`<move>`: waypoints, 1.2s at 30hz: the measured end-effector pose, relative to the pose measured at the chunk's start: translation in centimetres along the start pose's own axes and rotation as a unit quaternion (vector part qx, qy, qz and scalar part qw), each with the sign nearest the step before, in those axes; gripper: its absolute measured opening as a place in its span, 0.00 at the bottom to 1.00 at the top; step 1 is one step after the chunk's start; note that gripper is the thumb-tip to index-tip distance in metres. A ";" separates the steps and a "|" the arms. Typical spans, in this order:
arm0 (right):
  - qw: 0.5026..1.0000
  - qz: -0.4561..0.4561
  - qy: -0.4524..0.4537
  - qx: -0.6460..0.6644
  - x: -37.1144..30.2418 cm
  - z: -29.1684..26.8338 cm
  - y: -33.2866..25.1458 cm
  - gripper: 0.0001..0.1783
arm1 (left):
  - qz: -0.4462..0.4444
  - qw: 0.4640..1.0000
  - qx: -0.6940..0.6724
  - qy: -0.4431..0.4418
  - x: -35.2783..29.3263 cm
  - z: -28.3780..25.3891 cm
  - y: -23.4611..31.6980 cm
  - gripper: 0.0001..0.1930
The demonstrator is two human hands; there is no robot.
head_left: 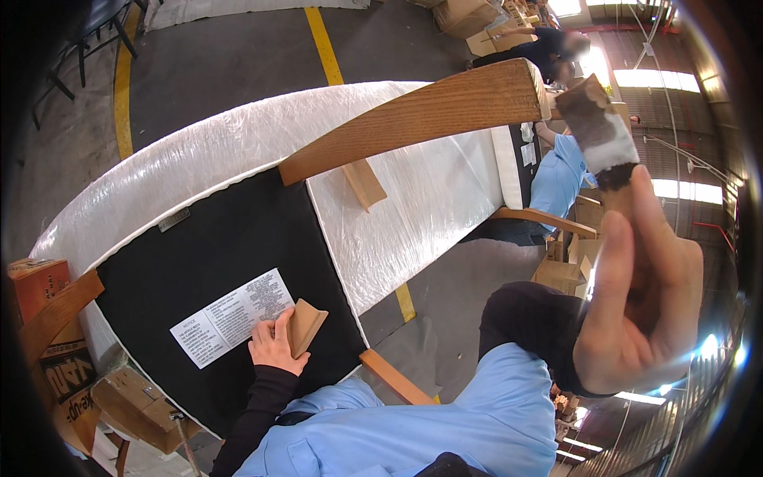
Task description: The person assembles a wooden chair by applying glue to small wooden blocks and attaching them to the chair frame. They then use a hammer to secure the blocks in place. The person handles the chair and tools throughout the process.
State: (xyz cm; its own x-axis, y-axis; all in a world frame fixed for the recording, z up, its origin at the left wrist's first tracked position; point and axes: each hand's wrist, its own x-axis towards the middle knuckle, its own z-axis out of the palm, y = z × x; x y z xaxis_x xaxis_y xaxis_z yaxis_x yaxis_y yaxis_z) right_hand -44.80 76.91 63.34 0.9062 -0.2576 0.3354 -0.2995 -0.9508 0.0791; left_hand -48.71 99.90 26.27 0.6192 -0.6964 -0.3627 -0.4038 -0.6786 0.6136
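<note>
My right hand (645, 278) is raised at the right, pinching a short flat paintbrush (598, 131) by its handle. Its bristles point up and are stained brown; a pale band crosses its middle. At the lower left my left hand (274, 343) grips the edge of a tan angled piece, apparently cardboard (307, 327). That piece lies on the black fabric underside (199, 262) of an upholstered seat, beside a white printed label (230, 316). A curved wooden leg (413, 119) rises from the seat's far corner, and a shorter wooden leg (395, 377) is near my body.
Plastic-wrapped upholstery (421, 230) stretches behind the black panel, with another tan angled piece (366, 184) on it. A co-worker in light blue (560, 179) and a person in dark clothes (528, 49) are beyond. Cardboard boxes (135, 397) stand at left. Yellow lines (322, 48) mark the floor.
</note>
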 end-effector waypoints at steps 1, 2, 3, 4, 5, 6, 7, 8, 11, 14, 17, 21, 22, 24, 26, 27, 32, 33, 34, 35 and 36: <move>0.999 0.011 -0.031 -0.006 0.4 -0.2 -0.6 0.15 | -0.005 1.000 -0.001 0.004 0.1 0.0 0.0 0.55; 0.999 -0.006 -0.042 -0.016 0.7 -0.1 -0.6 0.16 | -0.010 1.000 -0.002 0.009 0.1 0.1 0.1 0.55; 0.998 -0.007 -0.055 -0.038 0.5 -0.7 -0.8 0.16 | 0.000 1.000 -0.003 -0.003 0.0 0.0 0.1 0.55; 0.996 -0.034 -0.050 -0.063 0.2 -1.0 -0.3 0.16 | 0.010 1.000 -0.005 -0.016 -0.1 -0.1 0.1 0.55; 0.995 -0.039 -0.040 -0.077 -0.3 -1.2 -0.3 0.16 | 0.019 0.999 -0.006 -0.029 -0.2 -0.2 0.0 0.55; 0.995 -0.062 -0.024 -0.076 -0.2 -0.7 0.2 0.16 | 0.013 1.000 -0.004 -0.019 -0.1 -0.2 0.1 0.55; 0.996 -0.062 -0.003 -0.063 -0.3 -0.1 0.5 0.16 | 0.007 1.000 -0.002 -0.010 -0.1 -0.1 0.1 0.55; 0.997 -0.056 -0.002 -0.052 -0.2 0.1 0.5 0.16 | 0.002 1.000 0.000 -0.001 0.0 -0.1 0.1 0.55; 0.998 -0.024 -0.032 -0.047 -0.1 -0.5 -0.3 0.16 | 0.000 1.000 0.002 -0.004 0.0 -0.2 0.2 0.55; 0.996 -0.057 -0.038 -0.064 0.1 -0.3 0.0 0.16 | 0.003 1.000 -0.004 -0.009 -0.1 -0.2 0.1 0.55; 0.997 -0.046 -0.025 -0.063 -0.1 -0.2 -0.2 0.17 | 0.006 1.000 -0.002 -0.010 -0.1 -0.2 0.1 0.55; 0.999 -0.004 -0.025 -0.022 -0.3 -0.2 -0.4 0.17 | -0.002 1.000 -0.003 -0.020 0.0 -0.2 0.1 0.55; 0.999 -0.015 -0.037 -0.032 -0.2 -0.3 -0.3 0.17 | -0.003 1.000 -0.005 -0.019 0.0 -0.2 0.1 0.55; 0.999 -0.018 -0.019 -0.020 -0.2 -0.3 -0.1 0.17 | -0.004 1.000 -0.006 -0.019 0.0 -0.1 0.0 0.55; 0.998 -0.010 0.058 0.010 -0.6 0.3 0.4 0.16 | -0.004 1.000 -0.007 -0.018 0.0 -0.1 0.0 0.55; 0.994 -0.006 0.105 0.015 -0.9 0.6 0.7 0.15 | -0.002 1.000 -0.005 -0.019 0.0 -0.1 0.0 0.55; 0.962 -0.017 0.263 0.074 0.3 2.5 2.7 0.15 | -0.003 1.000 -0.005 -0.011 -0.1 -0.1 0.1 0.55; 0.955 -0.013 0.279 0.096 0.6 3.6 3.1 0.17 | -0.004 1.000 -0.006 -0.014 -0.1 -0.2 0.1 0.55; 0.948 -0.010 0.296 0.116 0.8 4.5 3.4 0.18 | -0.003 1.000 -0.008 -0.016 -0.1 -0.2 0.1 0.55; 0.936 -0.016 0.329 0.123 1.5 6.4 3.1 0.19 | -0.001 1.000 -0.009 -0.019 -0.1 -0.3 0.1 0.55; 0.932 -0.011 0.340 0.125 1.7 7.7 2.6 0.21 | 0.003 1.000 -0.011 -0.022 -0.1 -0.4 0.1 0.55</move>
State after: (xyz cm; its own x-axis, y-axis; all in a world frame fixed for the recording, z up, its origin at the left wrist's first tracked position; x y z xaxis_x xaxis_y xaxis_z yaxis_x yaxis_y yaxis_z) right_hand -41.71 72.64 56.86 0.4869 -0.1500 0.8605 -0.1281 -0.9868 -0.0996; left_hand -48.55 99.98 26.66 0.5858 -0.7110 -0.3891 -0.3924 -0.6689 0.6314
